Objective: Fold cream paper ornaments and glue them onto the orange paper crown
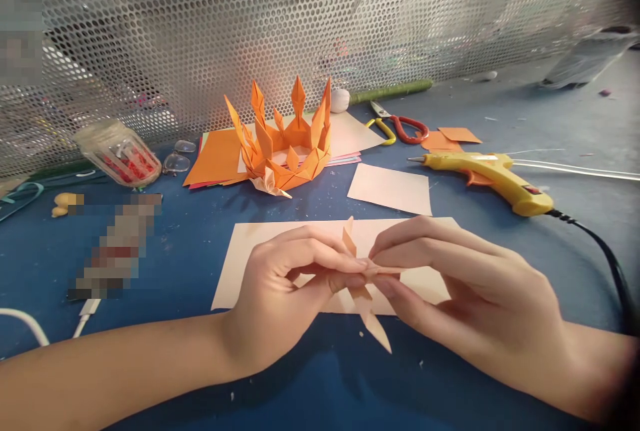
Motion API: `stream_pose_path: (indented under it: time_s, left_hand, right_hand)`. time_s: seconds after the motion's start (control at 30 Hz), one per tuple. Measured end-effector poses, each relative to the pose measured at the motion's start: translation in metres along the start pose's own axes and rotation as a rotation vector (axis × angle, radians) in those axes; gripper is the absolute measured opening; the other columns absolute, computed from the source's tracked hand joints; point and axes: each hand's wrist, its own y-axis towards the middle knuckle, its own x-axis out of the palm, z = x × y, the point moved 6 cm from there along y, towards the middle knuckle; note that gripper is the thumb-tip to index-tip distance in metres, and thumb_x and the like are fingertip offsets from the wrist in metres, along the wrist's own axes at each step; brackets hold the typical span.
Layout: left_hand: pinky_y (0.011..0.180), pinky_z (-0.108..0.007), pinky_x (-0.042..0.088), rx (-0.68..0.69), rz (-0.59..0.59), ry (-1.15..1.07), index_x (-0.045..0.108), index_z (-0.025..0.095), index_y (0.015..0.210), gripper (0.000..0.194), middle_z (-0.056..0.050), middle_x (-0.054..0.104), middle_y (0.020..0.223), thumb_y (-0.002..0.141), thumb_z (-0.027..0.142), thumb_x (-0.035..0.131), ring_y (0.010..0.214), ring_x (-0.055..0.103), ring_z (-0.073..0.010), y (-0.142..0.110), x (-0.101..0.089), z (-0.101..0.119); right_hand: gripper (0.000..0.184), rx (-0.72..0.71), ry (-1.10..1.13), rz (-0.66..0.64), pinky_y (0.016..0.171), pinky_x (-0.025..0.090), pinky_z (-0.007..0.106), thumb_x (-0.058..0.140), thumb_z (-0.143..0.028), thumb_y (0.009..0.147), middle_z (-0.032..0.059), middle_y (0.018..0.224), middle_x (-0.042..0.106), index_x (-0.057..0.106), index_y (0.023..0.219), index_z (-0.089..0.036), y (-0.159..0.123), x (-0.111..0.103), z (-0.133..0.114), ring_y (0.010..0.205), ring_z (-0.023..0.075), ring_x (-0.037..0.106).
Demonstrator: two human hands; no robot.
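Observation:
My left hand (295, 284) and my right hand (465, 284) meet over the front of the table, both closed in a pinch on one folded piece of pale peach paper (373, 325). A pointed end of it sticks out below my fingers and a shorter tip shows above them; its middle is partly hidden by the fingertips. Under the hands lies a flat pale sheet (250, 251). Beyond it stands an orange folded-paper crown (300, 171) with tall pointed spikes and one pale folded piece at its front.
A yellow glue gun (480, 167) lies at the right, its black cord running forward. Behind it are scissors (410, 129) and orange paper squares (457, 135). A pale square (390, 187), a tilted jar (120, 154) and glasses (177, 161) lie around. A perforated metal panel (200, 37) closes the back.

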Motion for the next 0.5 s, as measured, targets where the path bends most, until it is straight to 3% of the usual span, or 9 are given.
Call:
stream_pose_path:
  time_s: [0.17, 0.27, 0.37, 0.5]
  left_hand:
    - [0.072, -0.026, 0.065, -0.354, -0.011, -0.273, 0.079, 0.020, 0.074, 0.013, 0.000, 0.077, 0.077, 0.080, 0.013, 0.088, 0.070, 0.075, -0.0138, 0.001, 0.005, -0.022]
    - [0.069, -0.024, 0.060, -0.560, -0.076, -0.475, 0.077, 0.018, 0.073, 0.021, 0.001, 0.073, 0.071, 0.075, 0.028, 0.095, 0.064, 0.067, -0.0107, 0.001, 0.012, -0.035]
    - [0.071, -0.019, 0.055, -0.648, -0.133, -0.626, 0.076, 0.017, 0.073, 0.023, 0.003, 0.070, 0.070, 0.074, 0.029, 0.096, 0.066, 0.064, -0.0073, 0.004, 0.015, -0.040]
    - [0.072, -0.016, 0.054, -0.688, -0.109, -0.714, 0.073, 0.018, 0.072, 0.025, 0.003, 0.070, 0.075, 0.072, 0.026, 0.097, 0.070, 0.064, -0.0064, 0.005, 0.013, -0.043]
  right_hand:
    - [0.016, -0.020, 0.023, -0.001, 0.061, 0.060, 0.024, 0.063, -0.010, 0.097, 0.0018, 0.080, 0.072, 0.066, 0.094, -0.025, 0.000, -0.003, 0.001, 0.070, 0.0148, 0.071]
    - [0.012, 0.043, 0.026, 0.052, 0.062, 0.058, 0.025, 0.064, -0.017, 0.098, 0.0016, 0.079, 0.070, 0.066, 0.090, -0.025, -0.001, -0.005, 0.009, 0.071, 0.0147, 0.068]
    - [0.008, 0.224, 0.018, 0.077, 0.071, 0.059, 0.028, 0.068, -0.033, 0.097, 0.0020, 0.087, 0.072, 0.072, 0.099, -0.027, -0.002, -0.003, 0.024, 0.078, 0.0158, 0.067]
    - [0.032, 0.577, 0.403, -0.091, 0.071, 0.061, 0.028, 0.068, -0.054, 0.095, 0.0042, 0.089, 0.078, 0.075, 0.101, -0.024, -0.006, 0.017, 0.047, 0.081, 0.0184, 0.074]
